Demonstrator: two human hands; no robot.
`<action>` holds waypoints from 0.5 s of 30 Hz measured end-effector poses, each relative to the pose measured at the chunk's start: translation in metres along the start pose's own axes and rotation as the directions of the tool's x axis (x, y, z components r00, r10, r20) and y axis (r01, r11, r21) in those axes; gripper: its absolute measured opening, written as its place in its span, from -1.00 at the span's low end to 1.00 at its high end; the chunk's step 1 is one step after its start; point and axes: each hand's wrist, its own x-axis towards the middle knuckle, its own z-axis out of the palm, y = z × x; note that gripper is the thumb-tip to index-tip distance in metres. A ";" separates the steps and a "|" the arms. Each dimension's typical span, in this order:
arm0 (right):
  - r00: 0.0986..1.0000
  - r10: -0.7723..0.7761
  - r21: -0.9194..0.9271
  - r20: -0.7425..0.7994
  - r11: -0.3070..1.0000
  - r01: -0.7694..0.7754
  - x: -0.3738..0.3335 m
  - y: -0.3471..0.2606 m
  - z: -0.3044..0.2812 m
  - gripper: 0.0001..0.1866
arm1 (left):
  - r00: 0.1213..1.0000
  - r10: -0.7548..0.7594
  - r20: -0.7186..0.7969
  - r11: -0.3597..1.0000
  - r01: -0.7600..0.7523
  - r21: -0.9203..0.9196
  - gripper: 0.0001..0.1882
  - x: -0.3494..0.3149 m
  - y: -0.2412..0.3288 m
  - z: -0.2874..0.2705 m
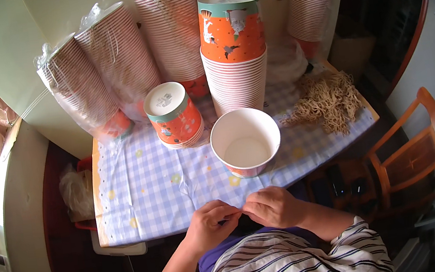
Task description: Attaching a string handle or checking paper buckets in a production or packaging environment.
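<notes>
My left hand and my right hand meet at the table's front edge, fingertips pinched together. Whatever lies between the fingers, if anything, is too small to make out. Just beyond them an upright paper bucket, white inside, stands with its mouth toward me; neither hand touches it. Behind it rises a tall stack of paper buckets, topped by an upside-down orange and green one. To the left sits a short stack of upside-down orange buckets. A heap of tan strings lies at the table's right.
Several tall bucket stacks in clear plastic line the table's back, with another wrapped stack at the far right. A blue checked cloth covers the table. A wooden chair stands to the right, and a plastic bag is left of the table.
</notes>
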 end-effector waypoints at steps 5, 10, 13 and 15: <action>1.000 -0.009 -0.013 0.003 1.000 0.009 0.002 0.003 -0.007 -0.81 | 0.949 0.316 0.007 0.929 -0.311 0.198 -0.81 0.011 0.004 -0.004; 0.999 0.039 0.036 -0.017 0.999 -0.038 0.004 0.006 -0.013 -0.79 | 0.896 0.443 0.033 0.856 -0.433 0.282 -0.77 0.019 0.003 -0.004; 0.996 0.081 0.122 -0.028 0.989 -0.077 0.007 0.006 -0.017 -0.79 | 0.855 0.515 0.055 0.796 -0.501 0.339 -0.75 0.024 0.005 -0.003; 0.992 0.120 0.166 -0.022 0.979 -0.115 0.006 0.009 -0.016 -0.80 | 0.839 0.539 0.072 0.767 -0.524 0.370 -0.76 0.027 0.007 -0.003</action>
